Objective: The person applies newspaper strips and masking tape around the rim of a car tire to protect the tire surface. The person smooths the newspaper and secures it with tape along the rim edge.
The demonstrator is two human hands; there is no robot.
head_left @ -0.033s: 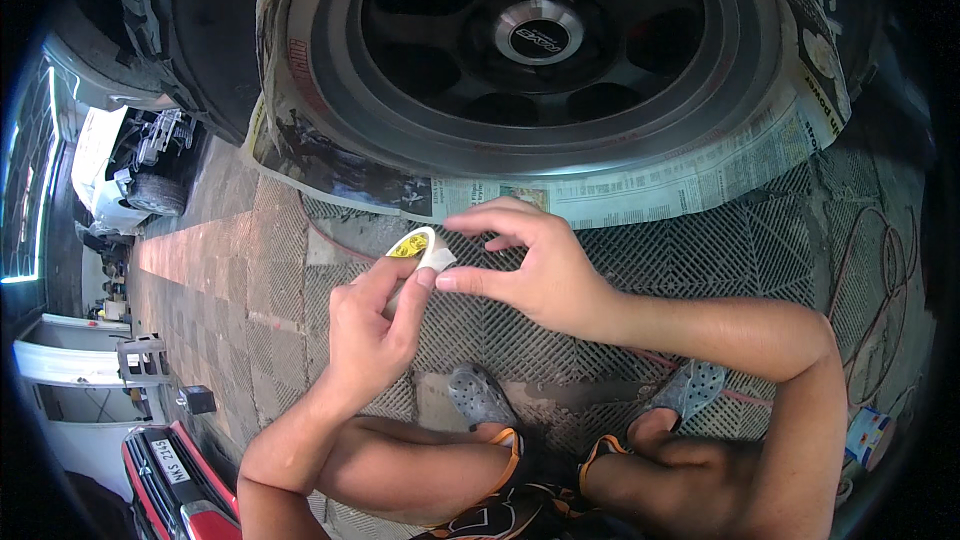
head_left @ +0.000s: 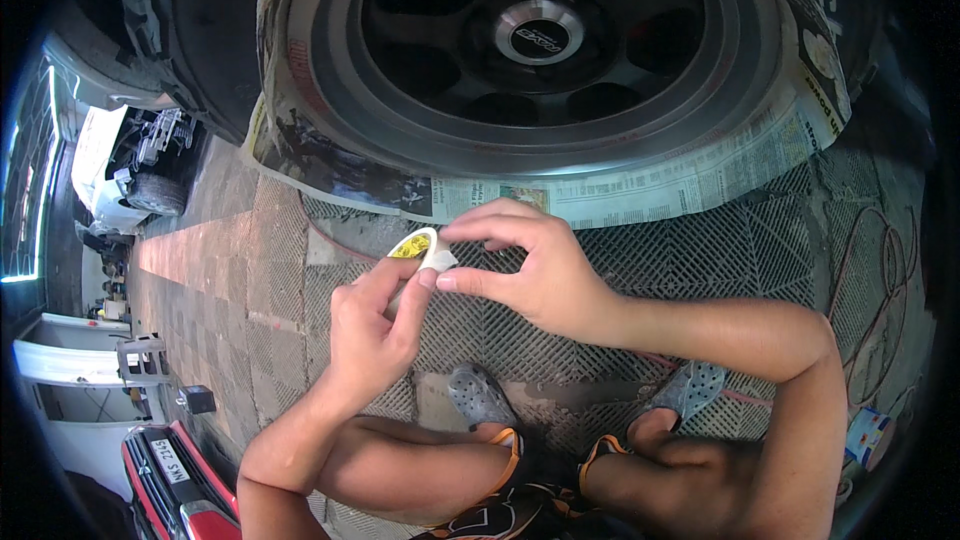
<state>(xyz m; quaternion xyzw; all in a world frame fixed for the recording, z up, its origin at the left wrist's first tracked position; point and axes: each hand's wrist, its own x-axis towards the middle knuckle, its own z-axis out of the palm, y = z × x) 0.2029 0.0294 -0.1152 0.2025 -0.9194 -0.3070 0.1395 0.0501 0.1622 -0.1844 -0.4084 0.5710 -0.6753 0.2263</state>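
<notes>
A roll of white masking tape [head_left: 433, 252] with a yellow printed core is pinched between the thumb and fingers of my left hand [head_left: 376, 325]. A short loose end of the tape [head_left: 445, 260] sticks out from the roll's right side. My right hand [head_left: 545, 265] is curved around that side, thumb and fingers apart. Its fingertips are at the roll's upper edge and its thumb tip lies just below the loose end; whether they touch the tape is hard to tell. Beyond my hands, a grey wheel rim [head_left: 540, 155] has newspaper [head_left: 600, 205] tucked around its edge.
Dark tyre rubber [head_left: 215, 30] shows outside the newspaper. Patterned tiles [head_left: 340, 305] cover the floor, with a thin red hose [head_left: 885, 290] looped at the right. A can [head_left: 868, 435] stands at lower right. Cars, one with a red body [head_left: 205, 510], are at the left.
My right fingertips have come slightly down and left toward the tape roll. The roll has turned a little in my left hand.
</notes>
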